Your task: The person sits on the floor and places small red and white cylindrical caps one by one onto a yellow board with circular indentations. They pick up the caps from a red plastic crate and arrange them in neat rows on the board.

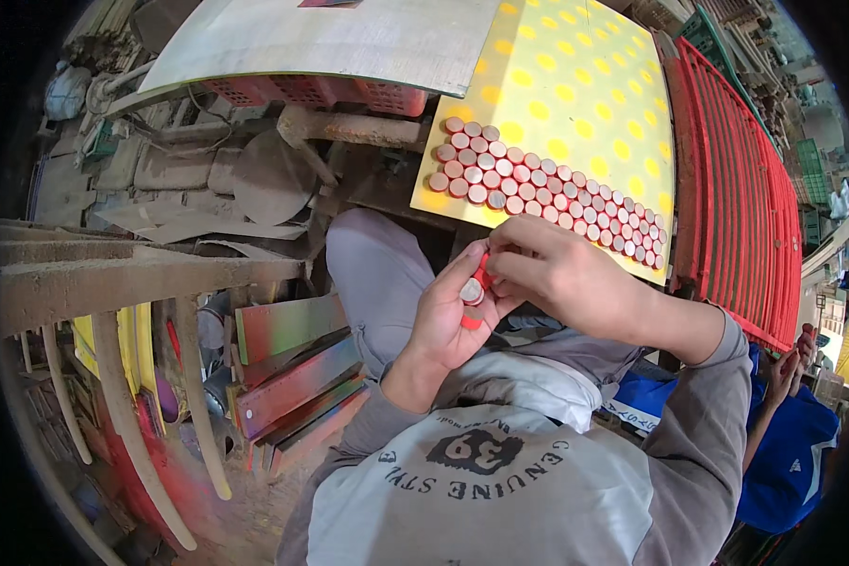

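My left hand (447, 318) is palm up above my lap and holds several small round red-sided pieces (472, 291) with pale tops. Over its fingers bends my right hand (548, 265), with its fingertips on a red piece at the left fingers; its grip is partly hidden. Beyond my hands lies a yellow-green board (594, 85) with brighter yellow dots. Along its near edge many similar red-sided discs (495, 199) stand close together in slanting rows, pale faces up.
A pale panel (325, 42) lies at the upper left over a red plastic crate (304, 90). Red slatted racks (739, 191) stand on the right. A co-worker in blue (785, 453) sits at my right. Wooden bars (148, 279) and painted boards (290, 329) are on the left.
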